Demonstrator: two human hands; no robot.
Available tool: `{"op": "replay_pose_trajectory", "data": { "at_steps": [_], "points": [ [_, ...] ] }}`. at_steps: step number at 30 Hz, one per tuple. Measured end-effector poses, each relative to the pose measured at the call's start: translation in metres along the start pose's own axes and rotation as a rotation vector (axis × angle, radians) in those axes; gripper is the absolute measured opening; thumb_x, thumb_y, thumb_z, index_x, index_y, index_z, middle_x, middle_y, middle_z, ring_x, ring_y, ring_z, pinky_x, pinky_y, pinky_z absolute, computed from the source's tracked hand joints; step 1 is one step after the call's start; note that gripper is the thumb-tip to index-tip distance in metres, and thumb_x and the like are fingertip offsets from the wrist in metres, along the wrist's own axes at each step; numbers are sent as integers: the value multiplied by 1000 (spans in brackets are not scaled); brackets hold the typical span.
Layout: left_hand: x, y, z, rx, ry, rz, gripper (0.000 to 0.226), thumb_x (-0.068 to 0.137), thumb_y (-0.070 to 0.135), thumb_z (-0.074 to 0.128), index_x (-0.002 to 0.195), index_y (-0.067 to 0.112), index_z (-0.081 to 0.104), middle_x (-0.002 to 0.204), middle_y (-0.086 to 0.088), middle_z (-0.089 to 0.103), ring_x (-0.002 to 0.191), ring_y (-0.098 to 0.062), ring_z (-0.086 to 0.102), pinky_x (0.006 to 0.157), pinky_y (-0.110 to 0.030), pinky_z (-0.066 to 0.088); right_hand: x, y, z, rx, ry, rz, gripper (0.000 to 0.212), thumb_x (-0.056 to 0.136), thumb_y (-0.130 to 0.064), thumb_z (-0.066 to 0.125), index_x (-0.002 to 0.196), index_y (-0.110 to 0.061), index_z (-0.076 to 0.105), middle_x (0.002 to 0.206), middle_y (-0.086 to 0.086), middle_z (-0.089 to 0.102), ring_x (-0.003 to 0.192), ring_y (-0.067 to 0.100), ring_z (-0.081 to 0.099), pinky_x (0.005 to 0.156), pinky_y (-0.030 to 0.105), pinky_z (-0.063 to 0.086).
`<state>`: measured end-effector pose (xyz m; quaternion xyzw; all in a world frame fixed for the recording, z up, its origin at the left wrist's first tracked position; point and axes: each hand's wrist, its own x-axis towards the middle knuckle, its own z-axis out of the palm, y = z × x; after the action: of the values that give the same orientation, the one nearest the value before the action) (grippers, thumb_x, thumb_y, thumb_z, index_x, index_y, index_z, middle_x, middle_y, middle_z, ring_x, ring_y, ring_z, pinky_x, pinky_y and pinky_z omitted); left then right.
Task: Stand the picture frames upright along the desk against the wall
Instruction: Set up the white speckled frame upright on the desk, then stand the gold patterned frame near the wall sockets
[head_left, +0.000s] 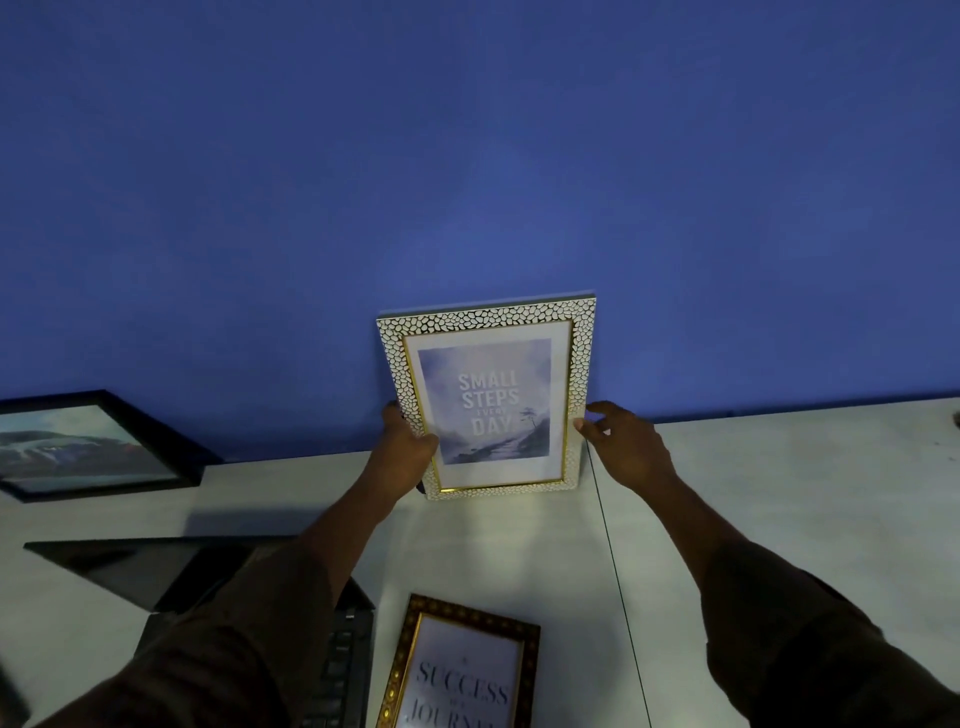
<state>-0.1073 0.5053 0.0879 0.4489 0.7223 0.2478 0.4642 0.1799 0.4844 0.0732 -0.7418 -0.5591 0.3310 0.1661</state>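
A white pebble-patterned frame (488, 395) with a gold inner rim and the words "Small steps every day" stands upright on the desk (779, 493), its top against the blue wall (467, 156). My left hand (405, 447) grips its left edge, thumb over the front. My right hand (623, 447) is beside its right edge with fingers spread, the fingertips just touching the edge. A dark gold-trimmed frame (462, 670) reading "Success" lies flat near the front edge. A black frame (88, 447) with a mountain picture leans at the far left.
An open laptop (171, 577) sits at the front left under my left forearm, its keyboard partly hidden. A seam (613, 571) runs across the desk to the right of the white frame. The pale desk surface stretches to the right along the wall.
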Motion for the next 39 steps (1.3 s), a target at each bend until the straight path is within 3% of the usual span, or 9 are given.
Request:
{"op": "replay_pose_trajectory", "data": {
  "at_steps": [4, 6, 9, 15, 20, 25, 31, 35, 39],
  "points": [
    [-21, -33, 5, 33, -56, -71, 73, 92, 12, 60, 152, 14, 18, 143, -10, 52, 126, -33, 54, 94, -34, 43, -34, 25, 19, -14, -133, 137, 43, 95, -55, 54, 122, -23, 65, 120, 5, 72, 108, 29, 67, 92, 36, 50],
    [-42, -57, 11, 26, -112, -151, 86, 89, 22, 65, 155, 14, 11, 140, -7, 49, 129, -32, 50, 102, -33, 40, -58, 48, 41, -1, -263, 167, 45, 89, -61, 57, 112, -25, 68, 114, 6, 74, 100, 28, 70, 94, 41, 54],
    [-64, -105, 17, 45, -129, -233, 106, 67, 38, 71, 153, 13, 15, 143, -21, 51, 126, -38, 54, 109, -44, 44, -96, 66, 68, 46, -429, 205, 41, 90, -49, 67, 110, -14, 71, 108, 11, 75, 94, 29, 74, 94, 45, 57],
    [-127, -169, 16, 104, -181, -357, 99, 80, 34, 72, 155, 12, 12, 152, -20, 40, 131, -37, 50, 108, -46, 44, -165, 72, 112, 50, -550, 233, 34, 93, -36, 68, 103, -3, 71, 96, 17, 76, 75, 22, 70, 62, 21, 52],
    [-157, -202, 11, 175, -153, -456, 87, 88, 29, 69, 154, 3, 19, 150, -20, 43, 130, -37, 51, 97, -35, 45, -204, 64, 142, -103, -651, 216, 24, 98, -33, 56, 88, -14, 68, 100, 13, 77, 94, 29, 73, 84, 35, 58],
    [-175, -220, 6, 247, -166, -385, 34, 87, 36, 63, 100, 5, 71, 102, -16, 74, 90, -30, 71, 88, -47, 58, -230, 60, 171, 58, -498, 354, 35, 92, -32, 60, 88, 0, 74, 85, 13, 78, 82, 26, 76, 83, 41, 61],
    [-184, -229, 3, 415, -110, -259, 32, 93, 29, 52, 86, 3, 68, 89, -17, 72, 80, -31, 69, 73, -41, 57, -242, 64, 175, 391, -344, 573, 25, 93, -41, 66, 79, -20, 66, 85, 7, 74, 78, 23, 74, 64, 29, 60],
    [-196, -229, -3, 315, -83, -199, 26, 98, 22, 55, 96, 2, 71, 95, -15, 73, 89, -32, 70, 84, -47, 59, -249, 67, 178, 401, -347, 589, 32, 97, -45, 58, 85, -16, 64, 80, 5, 66, 68, 21, 62, 66, 32, 54],
    [-214, -235, -17, 175, -72, -197, 18, 96, 19, 60, 86, 7, 69, 88, -11, 72, 82, -27, 69, 75, -40, 57, -261, 53, 173, 330, -280, 478, 39, 101, -41, 50, 78, -12, 63, 86, 8, 68, 74, 24, 62, 72, 38, 54]
  ]
}}
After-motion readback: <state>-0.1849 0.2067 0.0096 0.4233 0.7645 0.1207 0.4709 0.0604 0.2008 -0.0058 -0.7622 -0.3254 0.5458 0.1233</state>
